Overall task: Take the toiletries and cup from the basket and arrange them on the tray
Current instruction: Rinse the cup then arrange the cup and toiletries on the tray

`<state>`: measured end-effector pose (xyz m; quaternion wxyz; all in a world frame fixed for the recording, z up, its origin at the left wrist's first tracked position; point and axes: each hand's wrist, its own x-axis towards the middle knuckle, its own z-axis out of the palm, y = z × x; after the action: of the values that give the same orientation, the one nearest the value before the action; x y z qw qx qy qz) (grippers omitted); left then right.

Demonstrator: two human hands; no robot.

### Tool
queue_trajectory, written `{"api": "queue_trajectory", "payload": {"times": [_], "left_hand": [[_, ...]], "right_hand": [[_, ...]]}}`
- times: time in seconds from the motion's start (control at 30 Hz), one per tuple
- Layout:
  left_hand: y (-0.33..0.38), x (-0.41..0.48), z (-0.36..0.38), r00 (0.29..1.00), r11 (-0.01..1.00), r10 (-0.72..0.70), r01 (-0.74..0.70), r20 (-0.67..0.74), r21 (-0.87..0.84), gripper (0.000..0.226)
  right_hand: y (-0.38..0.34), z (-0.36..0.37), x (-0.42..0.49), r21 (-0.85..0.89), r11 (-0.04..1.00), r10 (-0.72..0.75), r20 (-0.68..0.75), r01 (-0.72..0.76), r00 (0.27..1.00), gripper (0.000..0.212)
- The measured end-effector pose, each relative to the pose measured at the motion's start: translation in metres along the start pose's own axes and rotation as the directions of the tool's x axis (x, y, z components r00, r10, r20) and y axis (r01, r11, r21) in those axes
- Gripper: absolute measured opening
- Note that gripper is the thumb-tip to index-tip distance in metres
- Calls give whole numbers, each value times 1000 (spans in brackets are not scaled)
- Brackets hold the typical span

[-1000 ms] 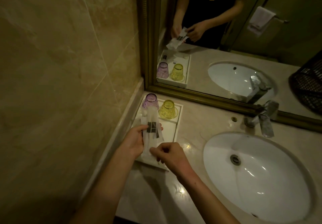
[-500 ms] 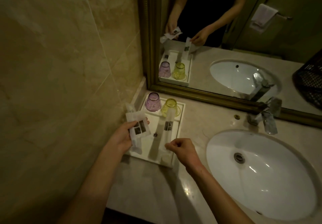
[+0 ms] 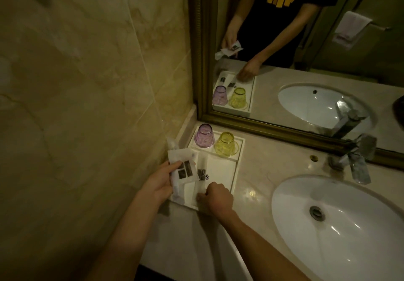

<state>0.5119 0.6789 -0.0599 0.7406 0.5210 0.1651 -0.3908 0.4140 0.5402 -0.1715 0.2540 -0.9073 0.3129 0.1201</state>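
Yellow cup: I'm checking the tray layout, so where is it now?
In the head view, the yellow cup stands upside down at the tray's far right, beside the purple cup, near the mirror.

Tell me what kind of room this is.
Most likely a hotel bathroom: an oval sink with a faucet set in a marble counter, a framed mirror above it, and wrapped toiletries and two cups on a white tray.

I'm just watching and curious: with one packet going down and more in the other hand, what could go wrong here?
The right hand is setting a long white sachet on the white rectangular tray, which points toward the upside-down yellow glass cup; a push forward could knock it. The left hand holds loosely stacked white packets over the tray's wall-side edge, where one might slip off.
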Motion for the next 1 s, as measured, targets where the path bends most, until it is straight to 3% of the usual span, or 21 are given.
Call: {"api": "queue_trajectory", "payload": {"times": [0.07,0.13,0.2,0.27,0.37,0.5,0.67,0.83,1.0], "left_hand": [[-1,5,5,1000,1000,12,-12,1,12,25],[-4,9,13,1000,1000,19,-20,16,25,16],[-10,13,22,999,999,16,-17,45,30,18],[-15,17,33,997,999,0,-3,76,38,26],[-24,22,50,994,998,-16,9,107,63,25],[-32,24,64,991,997,-43,35,128,65,15],[-33,31,52,988,995,-26,41,154,-96,19],[-31,36,29,987,990,-31,51,155,-131,20],[-33,32,18,990,989,-39,57,134,-135,18]], "right_hand": [[5,-12,-2,67,997,-21,-76,26,997,40],[10,-32,-5,330,940,-35,-146,82,989,35],[13,-59,-15,615,773,-6,-238,155,971,37],[13,-88,-31,744,638,-10,-248,197,969,39],[14,-103,-38,757,628,-106,-143,178,984,33],[25,-103,-30,723,666,-138,-122,183,983,25],[53,-98,-16,801,595,43,-112,65,993,29],[65,-68,13,727,671,279,-64,-146,958,40],[58,-44,34,638,719,375,-20,-277,927,23]]}}
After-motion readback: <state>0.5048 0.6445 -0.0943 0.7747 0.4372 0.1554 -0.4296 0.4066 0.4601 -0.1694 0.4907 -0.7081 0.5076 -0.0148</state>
